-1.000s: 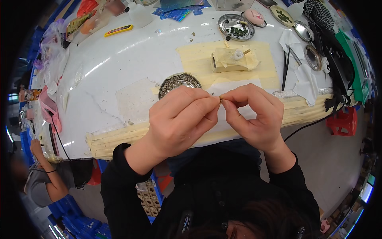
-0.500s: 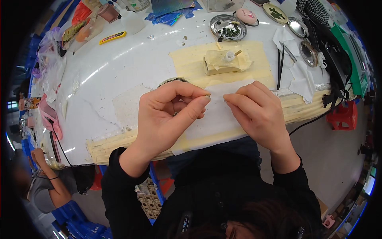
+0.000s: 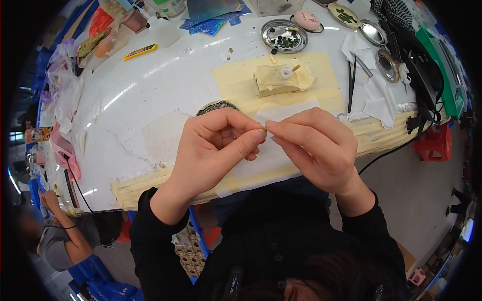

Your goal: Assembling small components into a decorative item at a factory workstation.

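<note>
A white tabletop (image 3: 150, 95) is seen from above, its near edge bound with strips of pale tape. On it a yellowish mat (image 3: 241, 83) is laid, and on the mat a small block wrapped in tape (image 3: 281, 80) is set, with a small white cap on its top. Beyond the mat a round metal dish (image 3: 284, 36) is placed, in which dark green beads can be made out. To the right a pair of tweezers (image 3: 350, 85) and crumpled white tissue (image 3: 376, 98) are found, and a yellow cutter (image 3: 140, 50) is left far off to the left. A second round dish (image 3: 217, 107) is half hidden behind the left hand.

The left hand (image 3: 211, 150) and the right hand (image 3: 316, 145) are brought together above a white sheet (image 3: 271, 155) at the near edge. The thumb and forefinger of each hand are closed in a narrow pinch, tip against tip, and a very small piece (image 3: 264, 129) is held between them; its kind cannot be told, since it is nearly covered by the fingertips.

The work is judged to be in its middle: the fine piece is in hand, above the sheet and well short of the block, and nothing is yet set down. Many beads are left in the far dish, so more of the same handling appears to remain.
</note>
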The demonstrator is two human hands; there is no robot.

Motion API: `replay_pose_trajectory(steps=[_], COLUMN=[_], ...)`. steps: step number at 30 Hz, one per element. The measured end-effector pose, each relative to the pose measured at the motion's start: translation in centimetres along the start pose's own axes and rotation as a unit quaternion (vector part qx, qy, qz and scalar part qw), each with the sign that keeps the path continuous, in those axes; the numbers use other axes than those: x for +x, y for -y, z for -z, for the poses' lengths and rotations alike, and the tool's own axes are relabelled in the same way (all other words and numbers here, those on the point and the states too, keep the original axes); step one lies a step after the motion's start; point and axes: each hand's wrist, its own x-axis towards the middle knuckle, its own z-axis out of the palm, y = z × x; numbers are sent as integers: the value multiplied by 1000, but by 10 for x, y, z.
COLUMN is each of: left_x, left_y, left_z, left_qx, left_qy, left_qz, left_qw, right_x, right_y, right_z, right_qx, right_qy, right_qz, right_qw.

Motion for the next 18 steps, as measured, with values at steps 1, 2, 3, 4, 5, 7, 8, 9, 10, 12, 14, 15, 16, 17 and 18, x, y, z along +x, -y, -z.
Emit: replay_pose_trajectory(steps=[1, 2, 3, 4, 5, 7, 8, 9, 10, 12, 14, 15, 16, 17, 18], left_x=[0, 0, 0, 0, -1, -1, -1, -1, -1, 0, 0, 0, -1, -2, -2], left_y=[0, 0, -1, 0, 1, 2, 2, 3, 2, 2, 1, 1, 1, 0, 1], left_z=[1, 1, 1, 1, 0, 0, 0, 0, 1, 2, 3, 4, 3, 2, 1], left_qx=[3, 6, 9, 1, -6, -20, -28, -36, -38, -44, -45, -45, -39, -32, -26], left_qy=[1, 2, 3, -1, -5, -8, -6, -5, -3, 3, 7, 9, 3, -2, -7], left_qz=[2, 4, 6, 8, 10, 13, 14, 15, 21, 33, 43, 48, 44, 40, 37], left_qw=[1000, 1000, 1000, 1000, 1000, 1000, 999, 999, 999, 998, 998, 998, 998, 999, 999], right_x=[-1, 0, 1, 2, 3, 4, 3, 3, 4, 5, 4, 5, 5, 5, 4], right_y=[-2, -3, -3, -3, -3, -4, -4, -3, -2, 0, 0, 0, 0, -1, -1], right_z=[-3, -5, -6, -6, -7, -10, -11, -11, -11, -12, -11, -11, -11, -11, -11], right_qx=[5, 10, 13, 16, 19, 24, 27, 29, 33, 37, 38, 33, 28, 23, 15], right_qy=[0, 0, 0, 1, 2, -7, -11, -12, -14, -15, -12, -10, -7, -5, -4], right_qz=[4, 8, 3, -2, -8, -11, -13, -20, -27, -33, -32, -27, -23, -18, -14], right_qw=[1000, 1000, 1000, 1000, 1000, 1000, 999, 999, 999, 999, 999, 999, 999, 1000, 1000])
